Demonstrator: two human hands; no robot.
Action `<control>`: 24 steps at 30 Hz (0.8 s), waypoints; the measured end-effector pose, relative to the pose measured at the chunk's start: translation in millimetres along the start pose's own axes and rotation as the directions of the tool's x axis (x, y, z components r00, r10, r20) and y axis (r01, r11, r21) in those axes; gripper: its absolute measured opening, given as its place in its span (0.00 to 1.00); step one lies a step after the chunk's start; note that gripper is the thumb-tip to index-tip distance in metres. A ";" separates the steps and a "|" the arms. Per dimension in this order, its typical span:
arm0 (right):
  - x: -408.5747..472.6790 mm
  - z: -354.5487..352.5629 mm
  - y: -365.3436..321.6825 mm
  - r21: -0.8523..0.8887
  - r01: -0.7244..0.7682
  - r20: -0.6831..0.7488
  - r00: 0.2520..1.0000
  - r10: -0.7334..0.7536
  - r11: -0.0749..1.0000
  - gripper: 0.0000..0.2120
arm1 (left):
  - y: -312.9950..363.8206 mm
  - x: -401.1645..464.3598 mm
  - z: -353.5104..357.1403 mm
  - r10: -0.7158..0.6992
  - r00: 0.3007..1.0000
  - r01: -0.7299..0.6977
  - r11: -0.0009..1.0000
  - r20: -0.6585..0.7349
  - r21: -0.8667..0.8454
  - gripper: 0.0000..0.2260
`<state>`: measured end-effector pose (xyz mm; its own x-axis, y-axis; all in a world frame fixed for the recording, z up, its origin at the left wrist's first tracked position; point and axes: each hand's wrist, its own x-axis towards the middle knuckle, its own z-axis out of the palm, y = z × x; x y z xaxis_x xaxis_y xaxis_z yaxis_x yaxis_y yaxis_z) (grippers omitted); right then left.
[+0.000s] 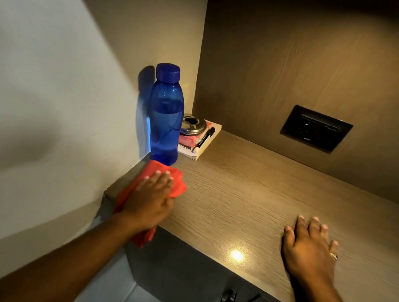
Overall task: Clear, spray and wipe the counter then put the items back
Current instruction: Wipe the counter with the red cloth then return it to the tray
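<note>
Under left hand (151, 202), cloth (163, 176) lies front-to-back.

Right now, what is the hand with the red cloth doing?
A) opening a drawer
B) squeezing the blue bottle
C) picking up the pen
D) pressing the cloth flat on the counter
D: the left hand lies with straight fingers on the red cloth, which is spread on the counter just in front of the blue bottle.
</note>
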<state>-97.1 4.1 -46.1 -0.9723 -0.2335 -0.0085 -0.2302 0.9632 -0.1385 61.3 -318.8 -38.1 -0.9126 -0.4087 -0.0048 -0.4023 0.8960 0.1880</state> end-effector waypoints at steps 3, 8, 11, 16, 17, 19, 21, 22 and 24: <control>0.3 -0.4 1.2 0.005 0.007 -0.002 1.000 -0.007 1.000 0.30 | 76.9 -5.7 15.9 0.316 0.944 -0.310 0.948 0.091 -0.075 0.28; 2.4 4.8 6.5 0.016 0.023 -0.027 0.999 -0.022 1.000 0.30 | 84.0 25.0 12.8 0.400 0.910 -0.404 0.914 0.109 0.019 0.27; 1.7 6.0 6.0 0.023 0.016 -0.019 1.000 -0.016 1.000 0.31 | 47.9 41.1 6.0 0.322 0.944 -0.326 0.944 0.068 0.053 0.26; 2.4 3.7 6.3 0.020 0.017 -0.018 1.000 -0.017 1.000 0.31 | 11.3 40.9 10.9 0.167 0.986 -0.167 0.985 0.017 0.048 0.27; 1.9 3.5 6.2 0.024 0.018 -0.021 1.000 -0.018 1.000 0.31 | 11.1 38.2 13.5 0.143 0.990 -0.143 0.989 0.011 0.044 0.27; 1.4 2.8 6.2 0.041 0.012 -0.017 1.000 -0.011 0.999 0.31 | 19.6 40.6 15.9 0.090 0.996 -0.091 0.995 0.015 0.031 0.27; 2.3 3.9 5.9 0.058 0.012 -0.016 1.000 -0.011 0.998 0.30 | 40.3 50.4 15.5 0.036 0.998 -0.037 0.999 0.041 0.004 0.26; 2.2 4.0 7.0 0.074 0.010 -0.021 1.000 -0.008 0.997 0.30 | 57.6 56.9 16.1 0.034 0.997 -0.034 0.999 0.063 -0.011 0.26; 1.6 3.9 7.9 0.144 -0.002 -0.058 0.998 0.010 0.990 0.30 | 100.9 65.8 19.4 0.081 0.992 -0.079 0.997 0.096 -0.029 0.27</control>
<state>-100.3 10.8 -51.1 -0.9753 -0.2157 0.0477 -0.2203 0.9346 -0.2793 -40.7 -251.9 -38.5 -0.9449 -0.3163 -0.0839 -0.3271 0.9200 0.2158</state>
